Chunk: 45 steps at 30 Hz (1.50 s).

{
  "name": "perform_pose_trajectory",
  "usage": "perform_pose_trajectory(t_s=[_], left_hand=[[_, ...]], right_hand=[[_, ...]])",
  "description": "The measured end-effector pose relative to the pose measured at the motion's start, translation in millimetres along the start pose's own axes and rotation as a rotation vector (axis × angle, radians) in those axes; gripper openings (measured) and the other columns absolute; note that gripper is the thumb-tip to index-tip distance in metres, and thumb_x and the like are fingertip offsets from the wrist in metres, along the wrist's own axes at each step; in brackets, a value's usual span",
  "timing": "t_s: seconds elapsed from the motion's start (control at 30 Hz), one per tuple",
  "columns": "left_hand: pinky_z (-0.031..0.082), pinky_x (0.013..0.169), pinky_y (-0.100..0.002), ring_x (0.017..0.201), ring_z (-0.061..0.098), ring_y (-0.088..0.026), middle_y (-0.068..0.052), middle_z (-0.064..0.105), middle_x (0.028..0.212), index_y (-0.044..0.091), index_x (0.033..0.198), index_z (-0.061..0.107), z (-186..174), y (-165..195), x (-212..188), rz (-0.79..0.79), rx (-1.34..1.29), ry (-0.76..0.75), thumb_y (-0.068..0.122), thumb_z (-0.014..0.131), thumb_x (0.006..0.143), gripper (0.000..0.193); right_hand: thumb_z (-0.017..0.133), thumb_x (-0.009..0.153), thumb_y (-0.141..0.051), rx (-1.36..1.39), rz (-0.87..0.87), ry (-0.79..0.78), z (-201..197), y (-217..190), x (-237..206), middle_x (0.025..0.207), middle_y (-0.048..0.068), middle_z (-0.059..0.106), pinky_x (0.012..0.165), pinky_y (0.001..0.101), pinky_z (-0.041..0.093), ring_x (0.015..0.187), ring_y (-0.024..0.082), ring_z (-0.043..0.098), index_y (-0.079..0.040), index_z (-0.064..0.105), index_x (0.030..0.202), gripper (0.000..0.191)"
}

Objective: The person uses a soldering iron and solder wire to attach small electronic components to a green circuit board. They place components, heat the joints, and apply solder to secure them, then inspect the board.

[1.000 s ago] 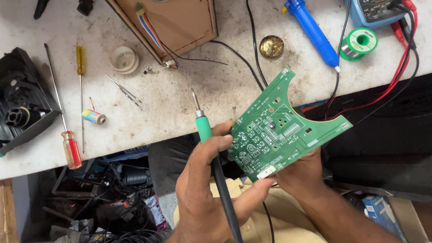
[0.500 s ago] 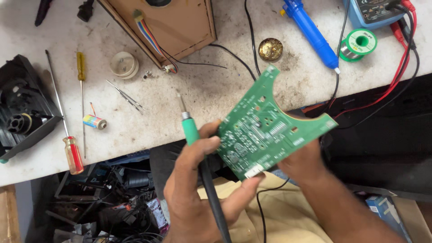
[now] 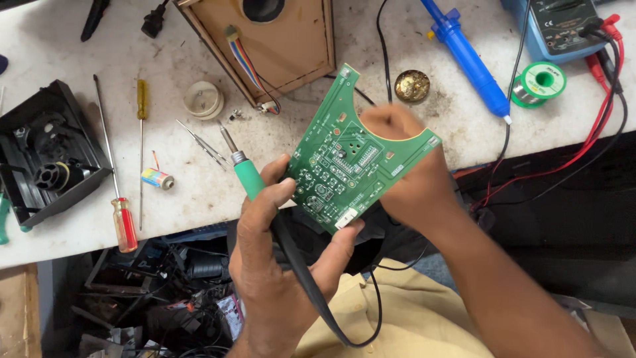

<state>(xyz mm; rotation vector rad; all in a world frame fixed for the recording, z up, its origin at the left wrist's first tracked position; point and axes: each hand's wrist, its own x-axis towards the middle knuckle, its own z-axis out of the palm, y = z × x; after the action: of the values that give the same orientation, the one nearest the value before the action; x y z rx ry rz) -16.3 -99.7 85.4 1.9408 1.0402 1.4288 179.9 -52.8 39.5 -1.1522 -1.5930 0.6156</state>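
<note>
Green circuit board (image 3: 354,154) tilted face-up for a clear look | R hand (image 3: 404,176) grips its 3 o'clock edge | L hand (image 3: 278,265) wraps soldering iron (image 3: 246,174), tip at 11, steadying board's lower edge.

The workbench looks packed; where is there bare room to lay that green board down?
Bare white bench shows between the small capacitor and the green board, and again between the brass tip cleaner and blue desoldering pump. The left side, around the screwdrivers and black housing, is crowded.

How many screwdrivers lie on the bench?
2: a red-handled screwdriver and a yellow-handled screwdriver, both left of the left hand. Others may be hidden.
</note>
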Motion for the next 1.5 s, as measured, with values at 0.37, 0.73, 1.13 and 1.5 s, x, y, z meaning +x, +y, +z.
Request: perform_pose_trajectory(t_s=[0.37,0.73,1.13,1.5], left_hand=[[0.06,0.11,-0.032,0.122,0.071,-0.021,-0.024,0.058,0.15,0.002,0.144,0.042,6.8,0.8,-5.8,-0.045,-0.111,-0.075,0.013,0.095,0.082,0.083],[0.058,0.11,-0.032,0.127,0.068,-0.022,-0.023,0.058,0.146,0.001,0.145,0.042,4.5,-4.1,-8.1,-0.075,-0.218,-0.099,0.01,0.093,0.083,0.081],[0.051,0.119,-0.038,0.137,0.058,-0.03,-0.028,0.05,0.151,0.001,0.141,0.039,-10.0,-0.3,5.1,-0.009,-0.082,0.193,-0.005,0.086,0.083,0.075],[0.047,0.123,-0.037,0.141,0.055,-0.029,-0.026,0.047,0.151,0.0,0.146,0.036,-18.2,-21.5,9.6,0.026,0.104,0.204,-0.005,0.086,0.087,0.078]], right_hand=[[0.078,0.091,-0.006,0.848,0.273,0.04,15.5,19.5,-51.9,0.11,0.002,0.073,0.082,0.0256,0.057,0.096,0.008,0.068,-0.003,0.068,0.12,0.03],[0.079,0.095,-0.004,0.901,0.204,0.019,24.1,35.4,-73.2,0.111,0.006,0.074,0.083,0.0281,0.056,0.097,0.012,0.069,0.001,0.07,0.117,0.024],[0.074,0.092,-0.008,0.076,-0.013,-0.015,23.0,11.9,-10.4,0.109,0.007,0.069,0.082,0.0317,0.055,0.095,0.017,0.068,-0.004,0.07,0.113,0.021],[0.077,0.093,-0.007,-0.414,-0.219,0.214,28.7,-19.4,27.5,0.109,0.005,0.073,0.085,0.0384,0.052,0.097,0.022,0.069,-0.008,0.073,0.109,0.017]])
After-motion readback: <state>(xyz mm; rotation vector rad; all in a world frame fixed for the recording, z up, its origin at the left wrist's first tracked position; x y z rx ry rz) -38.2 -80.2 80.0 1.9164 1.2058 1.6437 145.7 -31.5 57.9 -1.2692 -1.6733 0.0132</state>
